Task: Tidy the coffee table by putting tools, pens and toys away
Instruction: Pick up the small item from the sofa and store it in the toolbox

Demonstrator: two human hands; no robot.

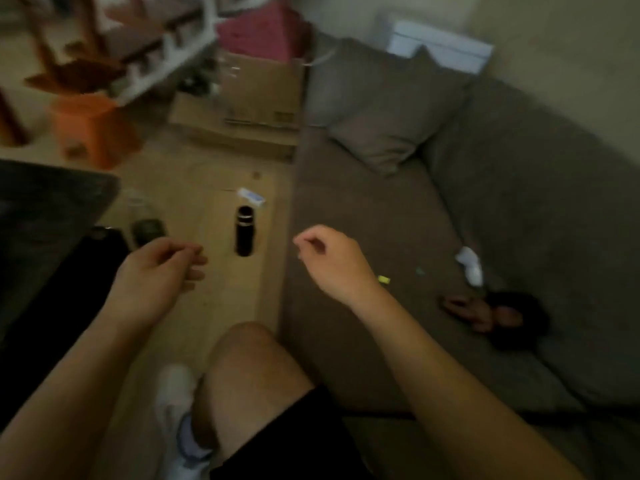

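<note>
Doll (479,313): lies flat on the seat of the grey sofa (363,237), dark hair toward the backrest; too blurred for detail.
Yellow piece (383,279): small, on the sofa seat just beside the right wrist; its kind cannot be told.
Teal piece (420,270): small, on the seat between the yellow piece and a white crumpled item (470,268).
Right hand (329,258): held over the sofa's front edge, fingers curled in, forefinger tip close to the thumb; whether it pinches anything cannot be told.
Left hand (162,268): held over the floor, fingers loosely curled, nothing visible in it.
Surface (41,202): dark corner of the coffee table at the left edge of the view, well apart from the doll.
Black bottle (245,230): stands on the wooden floor, between the two hands.
White-and-blue box (251,197): small, on the floor just beyond the bottle.
Glass jar (145,220): near the table corner, just beyond the left hand.
Cushion (384,123): grey, leaning in the sofa's corner.
Cardboard boxes (256,95): on the floor at the sofa's end.
Orange stool (90,123): on the floor, left of the boxes.
Knee (249,368): bare, between the forearms.
</note>
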